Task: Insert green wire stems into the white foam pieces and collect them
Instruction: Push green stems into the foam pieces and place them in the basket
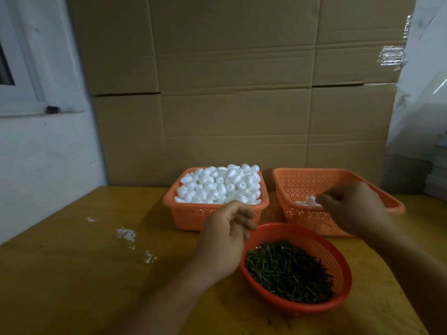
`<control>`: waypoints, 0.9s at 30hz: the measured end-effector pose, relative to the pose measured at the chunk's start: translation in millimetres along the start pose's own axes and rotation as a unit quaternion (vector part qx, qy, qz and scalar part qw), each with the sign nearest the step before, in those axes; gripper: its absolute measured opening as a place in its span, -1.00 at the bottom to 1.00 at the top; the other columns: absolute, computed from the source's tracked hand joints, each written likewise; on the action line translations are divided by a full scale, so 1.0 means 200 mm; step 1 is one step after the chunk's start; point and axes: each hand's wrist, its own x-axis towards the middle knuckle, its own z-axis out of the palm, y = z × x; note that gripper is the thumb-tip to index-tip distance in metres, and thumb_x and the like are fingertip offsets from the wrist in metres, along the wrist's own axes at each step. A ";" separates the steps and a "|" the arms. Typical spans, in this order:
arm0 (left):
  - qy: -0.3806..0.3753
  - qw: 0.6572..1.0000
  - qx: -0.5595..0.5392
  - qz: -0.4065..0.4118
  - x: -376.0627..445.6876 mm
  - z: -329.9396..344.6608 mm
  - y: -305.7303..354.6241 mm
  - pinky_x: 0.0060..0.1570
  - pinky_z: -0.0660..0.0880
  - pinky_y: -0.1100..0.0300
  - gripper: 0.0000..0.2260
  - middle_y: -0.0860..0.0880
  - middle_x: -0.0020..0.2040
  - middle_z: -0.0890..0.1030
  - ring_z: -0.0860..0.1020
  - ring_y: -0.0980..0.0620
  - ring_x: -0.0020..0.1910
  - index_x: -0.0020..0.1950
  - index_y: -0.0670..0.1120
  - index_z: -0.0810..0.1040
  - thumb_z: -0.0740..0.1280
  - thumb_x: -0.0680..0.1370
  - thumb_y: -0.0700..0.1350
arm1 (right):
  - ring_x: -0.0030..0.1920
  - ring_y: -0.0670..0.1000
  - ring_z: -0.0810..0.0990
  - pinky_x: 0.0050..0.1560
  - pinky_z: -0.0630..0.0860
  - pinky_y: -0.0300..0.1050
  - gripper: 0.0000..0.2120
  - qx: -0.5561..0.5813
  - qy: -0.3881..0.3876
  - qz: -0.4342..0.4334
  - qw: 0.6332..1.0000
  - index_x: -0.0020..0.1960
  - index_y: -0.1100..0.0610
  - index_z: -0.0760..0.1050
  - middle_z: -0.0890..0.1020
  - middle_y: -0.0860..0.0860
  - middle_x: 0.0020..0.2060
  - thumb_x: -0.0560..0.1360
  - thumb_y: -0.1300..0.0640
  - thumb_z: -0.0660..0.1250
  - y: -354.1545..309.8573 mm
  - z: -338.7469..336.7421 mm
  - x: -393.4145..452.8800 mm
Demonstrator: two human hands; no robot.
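An orange basket (183,215) at the table's middle is heaped with white foam pieces (220,186). To its right, a second orange basket (302,182) holds a few white foam pieces (305,201) on its floor. Nearer to me, a round red basket (321,247) is filled with green wire stems (287,269). My left hand (226,235) hovers between the full basket and the round one, fingers loosely curled, with nothing visible in it. My right hand (354,209) reaches into the second basket, curled fingertips beside the foam there; whether it pinches anything is hidden.
The wooden table (84,274) has white foam crumbs (125,234) on its left half. Stacked cardboard boxes (242,93) form a wall right behind the baskets. A white wall with a window frame is at the left, plastic-wrapped goods at the right.
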 end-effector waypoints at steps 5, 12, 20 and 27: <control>0.082 0.986 0.142 -0.015 0.24 -0.13 -0.03 -0.16 0.45 0.42 -0.84 0.12 -0.12 0.62 0.57 0.23 -0.16 0.00 0.01 0.59 0.33 0.59 -0.26 | -0.53 -0.15 0.49 -0.47 0.33 -0.26 -0.75 0.065 -0.027 -0.099 0.993 -0.29 -0.10 0.60 0.62 -0.21 -0.48 0.57 0.06 0.38 -0.08 0.03 -0.27; -0.011 0.933 0.356 -0.053 0.60 -0.18 -0.09 0.19 0.49 0.02 -0.91 0.03 0.01 0.67 0.59 0.00 0.06 -0.02 -0.05 0.71 0.40 0.54 -0.13 | -0.37 -0.24 0.59 -0.38 0.37 -0.28 -0.81 0.056 -0.024 -0.141 0.988 -0.25 -0.13 0.63 0.61 -0.25 -0.44 0.52 0.06 0.41 -0.10 0.07 -0.36; -0.130 0.824 0.547 -0.077 0.69 -0.12 -0.06 0.18 0.22 0.14 -0.76 0.06 0.25 0.43 0.33 -0.01 0.34 0.26 0.08 0.60 0.36 0.60 0.02 | -0.48 -0.15 0.56 -0.49 0.36 -0.30 -0.78 0.101 -0.047 -0.135 0.985 -0.28 -0.13 0.62 0.63 -0.16 -0.46 0.53 0.03 0.40 -0.07 0.07 -0.36; -0.134 0.810 0.562 -0.098 0.71 -0.08 -0.06 0.27 0.30 0.03 -0.60 -0.03 0.32 0.44 0.33 -0.07 0.35 0.33 -0.01 0.55 0.34 0.56 0.15 | -0.45 -0.18 0.57 -0.40 0.43 -0.34 -0.79 0.115 -0.044 -0.137 0.983 -0.29 -0.12 0.64 0.63 -0.19 -0.46 0.52 0.06 0.43 -0.07 0.08 -0.36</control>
